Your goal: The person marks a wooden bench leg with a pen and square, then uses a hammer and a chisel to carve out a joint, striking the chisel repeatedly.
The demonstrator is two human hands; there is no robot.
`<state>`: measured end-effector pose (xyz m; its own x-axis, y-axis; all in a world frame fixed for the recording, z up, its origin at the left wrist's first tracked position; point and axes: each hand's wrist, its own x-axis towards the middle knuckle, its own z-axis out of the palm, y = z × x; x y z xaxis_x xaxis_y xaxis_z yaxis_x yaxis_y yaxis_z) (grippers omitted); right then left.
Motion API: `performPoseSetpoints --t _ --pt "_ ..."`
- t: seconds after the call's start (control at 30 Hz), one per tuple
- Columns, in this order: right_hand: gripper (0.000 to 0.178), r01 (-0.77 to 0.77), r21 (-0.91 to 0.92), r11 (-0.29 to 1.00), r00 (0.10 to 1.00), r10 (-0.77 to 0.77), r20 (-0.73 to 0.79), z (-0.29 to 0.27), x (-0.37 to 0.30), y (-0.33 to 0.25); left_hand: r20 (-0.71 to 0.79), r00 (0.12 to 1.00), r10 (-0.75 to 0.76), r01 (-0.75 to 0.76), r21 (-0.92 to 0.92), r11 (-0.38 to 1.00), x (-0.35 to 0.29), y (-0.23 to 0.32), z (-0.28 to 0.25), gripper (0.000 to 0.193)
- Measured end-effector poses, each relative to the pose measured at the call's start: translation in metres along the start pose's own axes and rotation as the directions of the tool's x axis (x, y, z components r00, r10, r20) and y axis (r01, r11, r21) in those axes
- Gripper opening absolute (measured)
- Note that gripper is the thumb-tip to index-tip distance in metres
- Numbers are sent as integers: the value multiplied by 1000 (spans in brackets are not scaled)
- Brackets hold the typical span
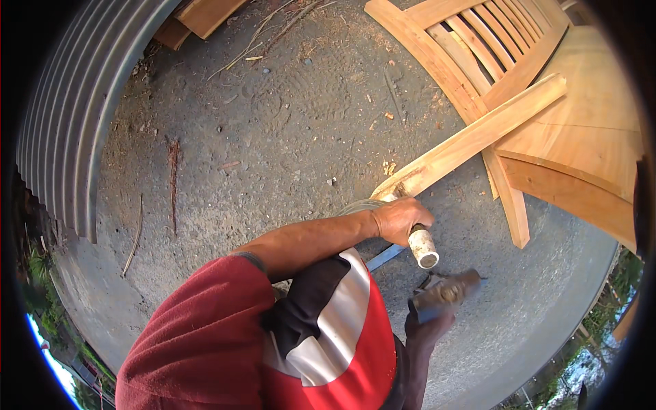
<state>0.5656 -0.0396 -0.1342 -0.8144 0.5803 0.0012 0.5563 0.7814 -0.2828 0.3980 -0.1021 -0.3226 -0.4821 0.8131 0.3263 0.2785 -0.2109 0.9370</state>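
Observation:
My left hand [403,219] is closed round a chisel with a worn white cylindrical handle [424,250]. Its lower part is hidden by my fingers and points toward the near end of a long wooden plank [478,140], where a dark, rough notch [398,192] shows. Just below the chisel's butt, apart from it, my right hand [437,326] grips a hammer [447,295] smeared by motion. A blue flat strip [385,257] sticks out from under my left wrist.
The plank leans across a slatted wooden frame [447,65] beside a broad wooden panel [588,123] at right. Grey, curved loops [362,206] lie by my left wrist. Corrugated metal sheeting [89,102] stands at left. Wood chips and twigs litter the dusty ground [266,150].

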Motion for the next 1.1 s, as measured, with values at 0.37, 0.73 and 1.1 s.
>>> performPoseSetpoints --t 0.37,0.73,1.1 --pt "12 338 478 811 806 13 -592 -76 18 -37 -53 998 -19 20 10 1000 5 6 -2 28" --pt "22 -37 442 896 933 190 -306 -98 3 -27 -54 997 -56 57 5 998 6 2 3 28" --pt "22 0 474 880 990 67 -125 -58 6 34 358 929 -91 -61 392 918 11 3 34 16"
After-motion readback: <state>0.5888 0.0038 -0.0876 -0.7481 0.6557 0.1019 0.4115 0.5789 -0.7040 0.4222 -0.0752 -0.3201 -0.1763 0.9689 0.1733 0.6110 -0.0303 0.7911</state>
